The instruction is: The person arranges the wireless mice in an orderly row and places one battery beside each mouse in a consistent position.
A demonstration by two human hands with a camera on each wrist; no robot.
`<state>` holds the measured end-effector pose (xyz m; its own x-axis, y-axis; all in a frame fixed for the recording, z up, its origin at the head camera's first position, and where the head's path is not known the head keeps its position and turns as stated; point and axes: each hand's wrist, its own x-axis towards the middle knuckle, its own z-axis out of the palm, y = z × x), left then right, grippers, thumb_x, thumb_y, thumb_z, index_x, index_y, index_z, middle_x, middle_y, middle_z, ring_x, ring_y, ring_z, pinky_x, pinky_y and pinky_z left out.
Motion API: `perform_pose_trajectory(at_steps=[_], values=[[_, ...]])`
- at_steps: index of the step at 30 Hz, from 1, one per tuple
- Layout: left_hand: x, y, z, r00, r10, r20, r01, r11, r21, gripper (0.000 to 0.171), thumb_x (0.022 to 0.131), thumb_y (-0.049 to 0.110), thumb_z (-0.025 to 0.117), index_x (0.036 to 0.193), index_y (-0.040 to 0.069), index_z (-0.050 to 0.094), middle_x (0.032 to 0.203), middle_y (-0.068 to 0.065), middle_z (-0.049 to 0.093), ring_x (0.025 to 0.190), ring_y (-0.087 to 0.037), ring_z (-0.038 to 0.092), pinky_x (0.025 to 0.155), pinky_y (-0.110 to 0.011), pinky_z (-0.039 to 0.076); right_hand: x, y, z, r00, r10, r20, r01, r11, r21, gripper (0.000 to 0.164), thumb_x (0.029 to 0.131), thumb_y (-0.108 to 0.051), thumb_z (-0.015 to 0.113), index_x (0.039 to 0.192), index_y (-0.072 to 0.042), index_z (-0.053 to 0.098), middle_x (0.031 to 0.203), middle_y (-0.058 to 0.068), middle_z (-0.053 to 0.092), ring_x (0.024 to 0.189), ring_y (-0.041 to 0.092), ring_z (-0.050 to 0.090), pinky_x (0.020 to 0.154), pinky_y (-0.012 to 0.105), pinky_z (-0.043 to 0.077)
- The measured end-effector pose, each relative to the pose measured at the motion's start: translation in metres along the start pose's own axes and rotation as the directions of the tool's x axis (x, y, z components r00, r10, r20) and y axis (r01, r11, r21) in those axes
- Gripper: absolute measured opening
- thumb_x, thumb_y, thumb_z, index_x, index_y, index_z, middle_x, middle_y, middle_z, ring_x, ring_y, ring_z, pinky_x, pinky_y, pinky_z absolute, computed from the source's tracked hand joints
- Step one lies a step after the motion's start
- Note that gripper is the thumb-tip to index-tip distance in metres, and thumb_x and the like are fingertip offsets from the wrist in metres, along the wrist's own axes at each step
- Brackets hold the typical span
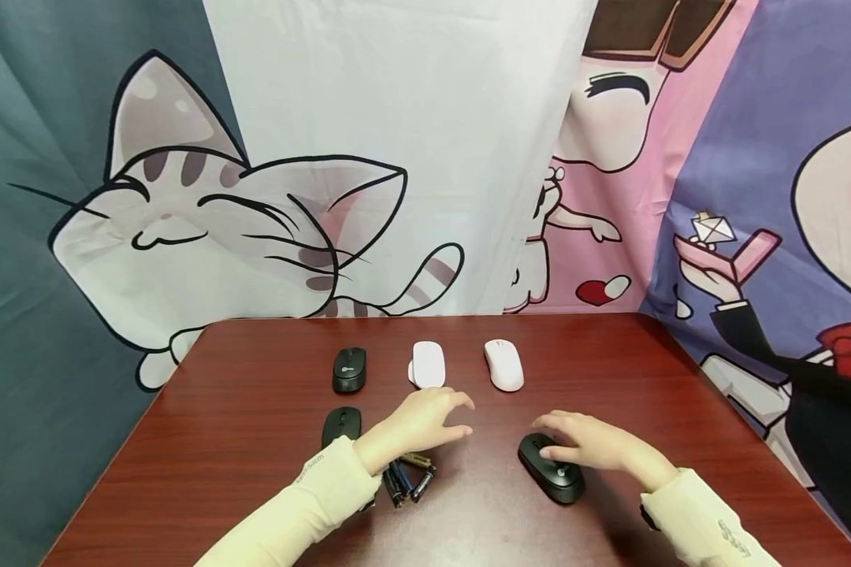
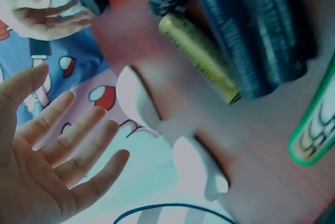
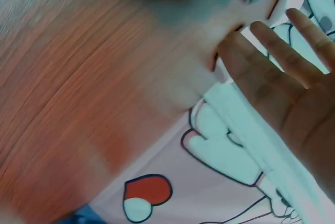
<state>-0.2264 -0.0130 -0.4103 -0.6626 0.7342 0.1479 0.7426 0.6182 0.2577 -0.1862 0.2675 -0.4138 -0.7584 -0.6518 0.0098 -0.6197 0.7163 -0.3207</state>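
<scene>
My left hand [image 1: 432,417] hovers over the middle of the table, fingers spread, holding nothing. Below its wrist lie several batteries, partly hidden by the sleeve; the left wrist view shows a gold one [image 2: 199,56] beside a blue one [image 2: 225,30] and dark ones. My right hand [image 1: 589,441] is over a black computer mouse [image 1: 562,482], its thumb overlapping the mouse's far end in the head view. The fingers [image 3: 269,77] look straight in the right wrist view, where a dark blurred shape shows near the top.
Across the back stand a black mouse [image 1: 349,370], a white mouse [image 1: 429,364] and another white mouse [image 1: 503,365]. A dark mouse [image 1: 341,424] is partly behind the left sleeve. A green-edged item [image 2: 319,124] lies near the batteries. A printed curtain [image 1: 411,94] hangs behind the table.
</scene>
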Motion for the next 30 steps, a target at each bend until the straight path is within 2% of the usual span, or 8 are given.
perform_pose_trajectory(at_steps=[2, 5, 10, 15, 18, 21, 25, 30], values=[[0.003, 0.003, 0.004, 1.0, -0.001, -0.004, 0.001, 1.0, -0.005, 0.031, 0.082, 0.037, 0.058, 0.107, 0.02, 0.059, 0.102, 0.002, 0.063, 0.092, -0.01, 0.058, 0.074, -0.026, 0.046, -0.001, -0.002, -0.002, 1.0, 0.009, 0.006, -0.008, 1.0, -0.022, 0.031, 0.085, -0.025, 0.056, 0.109, -0.005, 0.057, 0.101, 0.003, 0.06, 0.092, 0.016, 0.056, 0.08, 0.034, 0.045], [0.011, 0.012, 0.012, 1.0, 0.016, -0.019, -0.017, 1.0, -0.013, 0.028, 0.082, 0.035, 0.058, 0.104, 0.018, 0.06, 0.096, 0.001, 0.064, 0.085, -0.007, 0.058, 0.071, -0.022, 0.045, -0.003, 0.004, -0.006, 0.997, 0.067, -0.039, -0.069, 0.996, -0.06, 0.028, 0.083, -0.02, 0.058, 0.107, -0.005, 0.058, 0.1, 0.004, 0.06, 0.092, 0.018, 0.057, 0.08, 0.037, 0.045], [0.027, 0.041, 0.026, 0.999, 0.028, -0.04, -0.029, 0.999, -0.015, 0.029, 0.079, 0.033, 0.061, 0.103, 0.018, 0.059, 0.086, 0.001, 0.06, 0.07, -0.006, 0.054, 0.063, -0.019, 0.042, -0.007, 0.027, -0.012, 0.98, 0.161, -0.114, -0.169, 0.983, -0.068, 0.026, 0.083, -0.017, 0.058, 0.105, -0.004, 0.059, 0.1, 0.007, 0.062, 0.093, 0.024, 0.058, 0.08, 0.042, 0.045], [0.042, 0.077, 0.04, 0.997, -0.06, 0.044, 0.059, 0.998, 0.018, 0.044, 0.075, 0.042, 0.063, 0.116, 0.031, 0.052, 0.102, 0.003, 0.054, 0.085, -0.013, 0.054, 0.058, -0.023, 0.043, -0.012, 0.055, -0.018, 0.952, 0.25, -0.175, -0.253, 0.967, 0.002, 0.025, 0.082, -0.014, 0.059, 0.104, -0.001, 0.058, 0.098, 0.01, 0.063, 0.085, 0.022, 0.06, 0.073, 0.039, 0.047], [0.051, 0.098, 0.05, 0.986, -0.136, 0.101, 0.134, 0.991, 0.031, 0.045, 0.075, 0.049, 0.061, 0.117, 0.039, 0.05, 0.107, 0.004, 0.05, 0.09, -0.014, 0.051, 0.057, -0.024, 0.042, -0.021, 0.067, -0.018, 0.933, 0.303, -0.195, -0.303, 0.952, 0.031, 0.025, 0.082, -0.014, 0.059, 0.103, -0.001, 0.058, 0.094, 0.01, 0.064, 0.081, 0.021, 0.06, 0.07, 0.038, 0.048], [0.059, 0.118, 0.058, 0.97, -0.19, 0.151, 0.18, 0.981, 0.079, 0.042, 0.074, 0.056, 0.058, 0.113, 0.042, 0.052, 0.107, 0.007, 0.05, 0.089, -0.013, 0.05, 0.058, -0.026, 0.042, -0.029, 0.074, -0.017, 0.922, 0.327, -0.207, -0.331, 0.943, 0.012, 0.025, 0.081, -0.014, 0.06, 0.102, 0.0, 0.059, 0.092, 0.011, 0.064, 0.081, 0.024, 0.06, 0.071, 0.04, 0.047], [0.067, 0.139, 0.066, 0.955, -0.219, 0.197, 0.181, 0.964, 0.197, 0.043, 0.072, 0.063, 0.054, 0.111, 0.046, 0.052, 0.107, 0.011, 0.051, 0.093, -0.014, 0.049, 0.06, -0.029, 0.043, -0.038, 0.082, -0.016, 0.895, 0.372, -0.245, -0.392, 0.919, -0.038, 0.026, 0.079, -0.013, 0.06, 0.1, 0.003, 0.059, 0.093, 0.016, 0.063, 0.087, 0.032, 0.059, 0.074, 0.048, 0.045], [0.071, 0.144, 0.074, 0.961, -0.216, 0.175, 0.164, 0.948, 0.272, 0.036, 0.069, 0.06, 0.06, 0.102, 0.046, 0.056, 0.102, 0.011, 0.052, 0.093, -0.013, 0.048, 0.058, -0.032, 0.044, -0.047, 0.092, -0.014, 0.856, 0.45, -0.255, -0.477, 0.878, -0.052, 0.029, 0.079, -0.013, 0.059, 0.101, 0.006, 0.058, 0.094, 0.022, 0.061, 0.087, 0.037, 0.057, 0.074, 0.05, 0.043]])
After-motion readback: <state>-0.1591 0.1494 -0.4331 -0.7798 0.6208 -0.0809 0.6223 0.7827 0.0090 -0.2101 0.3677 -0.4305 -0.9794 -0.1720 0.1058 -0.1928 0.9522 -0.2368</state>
